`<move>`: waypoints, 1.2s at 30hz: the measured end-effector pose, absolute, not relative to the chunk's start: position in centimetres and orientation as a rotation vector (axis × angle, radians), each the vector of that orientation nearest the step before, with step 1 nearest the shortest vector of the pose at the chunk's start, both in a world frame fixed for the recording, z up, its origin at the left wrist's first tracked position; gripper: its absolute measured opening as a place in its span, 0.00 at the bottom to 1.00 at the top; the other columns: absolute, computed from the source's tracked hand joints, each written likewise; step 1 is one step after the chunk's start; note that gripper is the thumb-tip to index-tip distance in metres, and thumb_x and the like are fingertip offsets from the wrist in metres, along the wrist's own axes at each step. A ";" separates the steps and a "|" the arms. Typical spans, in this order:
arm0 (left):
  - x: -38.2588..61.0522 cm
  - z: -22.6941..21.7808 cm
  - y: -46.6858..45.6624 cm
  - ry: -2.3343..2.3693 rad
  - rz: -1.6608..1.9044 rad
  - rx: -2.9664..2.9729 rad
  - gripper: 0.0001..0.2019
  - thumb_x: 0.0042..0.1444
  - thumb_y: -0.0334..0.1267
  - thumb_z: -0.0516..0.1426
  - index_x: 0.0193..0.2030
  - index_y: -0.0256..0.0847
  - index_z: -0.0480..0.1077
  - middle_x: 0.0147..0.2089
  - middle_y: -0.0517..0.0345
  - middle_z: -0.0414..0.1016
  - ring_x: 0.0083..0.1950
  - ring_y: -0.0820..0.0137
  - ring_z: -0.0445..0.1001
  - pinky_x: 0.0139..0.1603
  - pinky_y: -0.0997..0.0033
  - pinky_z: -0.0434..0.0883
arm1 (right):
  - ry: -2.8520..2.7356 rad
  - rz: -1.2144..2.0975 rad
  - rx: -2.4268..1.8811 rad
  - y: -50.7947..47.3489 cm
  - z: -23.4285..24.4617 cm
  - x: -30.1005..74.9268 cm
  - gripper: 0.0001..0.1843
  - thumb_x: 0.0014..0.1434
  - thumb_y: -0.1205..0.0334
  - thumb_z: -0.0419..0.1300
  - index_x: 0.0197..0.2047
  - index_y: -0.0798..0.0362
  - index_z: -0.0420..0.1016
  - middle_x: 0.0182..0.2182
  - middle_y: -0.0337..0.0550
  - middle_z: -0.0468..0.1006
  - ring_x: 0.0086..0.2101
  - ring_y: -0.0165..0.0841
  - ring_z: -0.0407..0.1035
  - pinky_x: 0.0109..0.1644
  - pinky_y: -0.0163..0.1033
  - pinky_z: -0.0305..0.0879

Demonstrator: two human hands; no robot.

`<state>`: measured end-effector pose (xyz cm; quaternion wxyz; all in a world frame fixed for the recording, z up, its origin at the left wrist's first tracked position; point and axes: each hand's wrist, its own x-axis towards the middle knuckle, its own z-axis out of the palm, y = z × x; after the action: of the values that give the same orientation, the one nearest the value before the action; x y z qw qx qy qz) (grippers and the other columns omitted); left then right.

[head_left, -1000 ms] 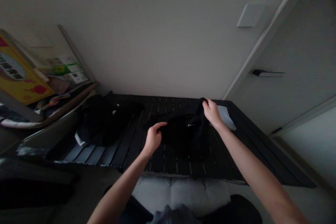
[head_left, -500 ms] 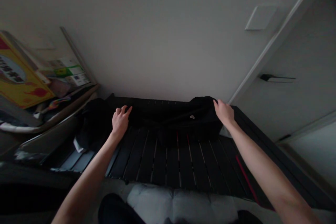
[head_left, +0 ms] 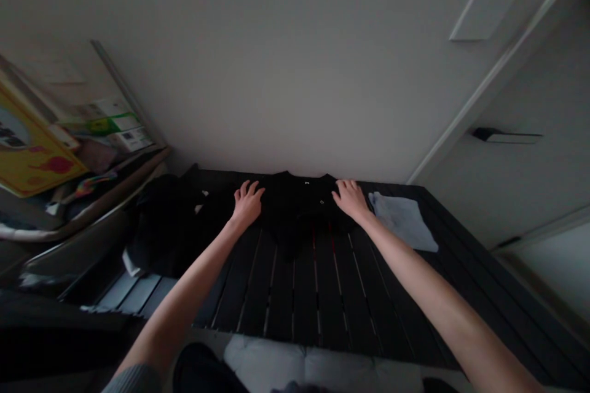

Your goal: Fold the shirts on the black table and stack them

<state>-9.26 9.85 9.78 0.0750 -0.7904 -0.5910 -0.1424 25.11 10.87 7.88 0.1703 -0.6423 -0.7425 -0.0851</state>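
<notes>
Left hand [head_left: 247, 204] splayed, right hand [head_left: 351, 198] (grip too dim to tell), flanking a black shirt [head_left: 297, 199] on the desk [head_left: 305, 307].

1 blk. top [head_left: 295, 199], 1 gray cloth [head_left: 405, 221] & 1 dk. fabric pile [head_left: 161, 227] (pc. count unclear) lie on 1 tabletop [head_left: 329, 301]; 1 yel. box [head_left: 34, 147], 1 wall plate [head_left: 483, 14] & 1 door [head_left: 530, 86] w/ 1 handle [head_left: 511, 136] show nearby.

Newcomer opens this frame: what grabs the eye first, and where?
Probably the bare left hand and bare right hand, at either side of a black cloth garment toward the far edge of the dark slatted table. Next, the bright yellow printed panel at the picture's left edge, and the pale grey, roughly rectangular cloth just right of the right hand.
</notes>
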 end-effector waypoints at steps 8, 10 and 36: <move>-4.3 9.1 4.8 -1.402 -0.514 -2.884 0.20 0.61 0.39 0.52 0.60 0.49 0.66 0.62 0.52 0.67 0.68 0.56 0.50 0.63 0.49 0.53 | -2.476 0.133 -1.300 7.1 6.1 19.8 0.33 0.51 0.72 0.54 0.61 0.51 0.63 0.60 0.49 0.65 0.59 0.43 0.53 0.58 0.49 0.54; -3.8 9.1 4.3 -1.349 -0.458 -2.949 0.25 0.58 0.42 0.57 0.63 0.49 0.63 0.60 0.50 0.68 0.67 0.54 0.52 0.64 0.48 0.51 | -2.550 0.138 -1.268 6.8 6.1 19.1 0.32 0.52 0.74 0.53 0.61 0.50 0.64 0.58 0.49 0.68 0.59 0.43 0.53 0.58 0.52 0.51; -9.1 8.4 -2.0 -2.355 -0.639 -2.215 0.19 0.64 0.52 0.45 0.44 0.40 0.68 0.37 0.51 0.76 0.43 0.59 0.74 0.47 0.58 0.65 | -1.665 0.303 -2.180 -0.5 3.8 23.7 0.23 0.64 0.45 0.46 0.32 0.52 0.72 0.29 0.52 0.76 0.34 0.42 0.74 0.39 0.43 0.65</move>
<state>-9.11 -1.97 8.42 -0.0767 -0.6702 -0.7125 -0.1932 23.71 -0.48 3.78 0.1898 -0.7756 -0.5923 0.1079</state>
